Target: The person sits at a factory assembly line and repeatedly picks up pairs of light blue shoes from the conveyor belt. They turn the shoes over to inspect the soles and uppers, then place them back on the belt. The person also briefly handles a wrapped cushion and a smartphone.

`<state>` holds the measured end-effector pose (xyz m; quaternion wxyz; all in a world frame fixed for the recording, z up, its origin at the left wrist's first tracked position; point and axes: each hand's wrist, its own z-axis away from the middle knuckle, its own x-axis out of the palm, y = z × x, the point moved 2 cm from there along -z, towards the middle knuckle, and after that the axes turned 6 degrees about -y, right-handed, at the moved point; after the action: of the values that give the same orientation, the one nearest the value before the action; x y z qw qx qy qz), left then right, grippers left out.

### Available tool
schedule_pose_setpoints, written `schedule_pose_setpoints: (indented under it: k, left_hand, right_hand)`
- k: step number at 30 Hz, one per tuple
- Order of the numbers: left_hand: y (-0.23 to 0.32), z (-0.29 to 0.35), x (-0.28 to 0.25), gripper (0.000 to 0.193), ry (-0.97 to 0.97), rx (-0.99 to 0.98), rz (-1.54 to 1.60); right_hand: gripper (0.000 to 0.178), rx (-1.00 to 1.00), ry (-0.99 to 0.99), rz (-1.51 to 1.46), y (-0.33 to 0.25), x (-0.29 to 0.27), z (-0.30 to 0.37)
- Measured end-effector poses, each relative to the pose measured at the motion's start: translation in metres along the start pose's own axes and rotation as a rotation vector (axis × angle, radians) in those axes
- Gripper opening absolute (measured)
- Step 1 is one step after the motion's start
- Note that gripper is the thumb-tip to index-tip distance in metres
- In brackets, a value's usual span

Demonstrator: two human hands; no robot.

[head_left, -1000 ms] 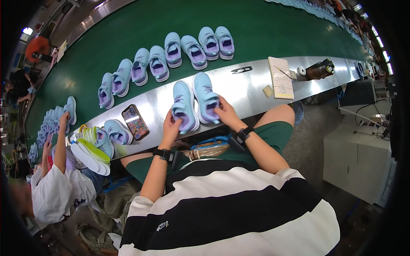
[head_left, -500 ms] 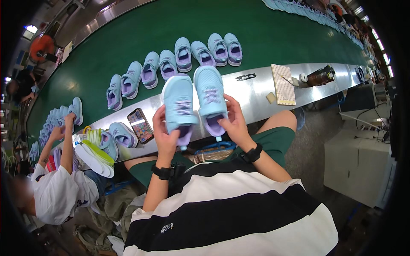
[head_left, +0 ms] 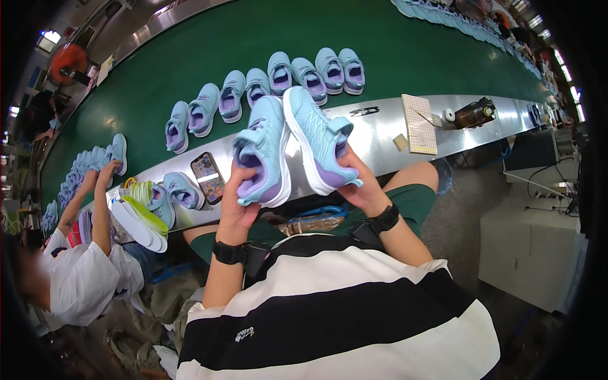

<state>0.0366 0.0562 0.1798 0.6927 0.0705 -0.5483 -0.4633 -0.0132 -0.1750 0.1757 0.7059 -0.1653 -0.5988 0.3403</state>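
My left hand grips the heel of one light-blue sneaker, its thumb inside the lilac-lined opening. The matching sneaker is in my right hand, also held at the heel. Both shoes are raised over the metal table edge, toes pointing away from me and close together, tilted so that their white soles face each other. Beyond them, a row of similar sneakers stands on the green belt. Parts of my fingers are hidden behind the shoes.
Left of my hands lie a phone, a loose sneaker and white insoles. Thread snips, a pale pad and a dark bottle are to the right. A co-worker handles sneakers at the left.
Both held sneakers have been rolled from tops facing me to a sideways tilt, soles turned inward. The belt's row of shoes appears slightly shifted. The co-worker's hands moved slightly.
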Motion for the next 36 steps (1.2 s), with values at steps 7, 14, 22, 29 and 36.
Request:
schedule_pose_setpoints:
  k: [7,14,22,29,36]
  left_hand:
    - [0.004,0.014,0.006,0.059,-0.037,0.107,-0.032]
    - [-0.046,-0.033,-0.058,0.062,0.085,0.209,-0.927]
    - [-0.097,-0.082,-0.148,0.044,-0.115,0.024,-0.679]
    - [-0.061,-0.108,-0.157,0.036,0.077,0.435,-1.140]
    - [-0.079,-0.095,-0.140,0.032,0.156,0.738,-1.660]
  right_hand:
    - [0.073,-0.051,-0.022,0.046,0.006,0.008,0.004]
    - [0.073,-0.089,0.108,0.972,0.047,-0.044,-0.011]
    - [0.025,-0.922,-0.759,2.050,0.075,-0.058,-0.064]
    - [0.008,-1.062,-0.577,2.101,0.032,-0.023,-0.080]
    - [0.022,-0.771,0.112,1.654,-0.076,-0.001,-0.057]
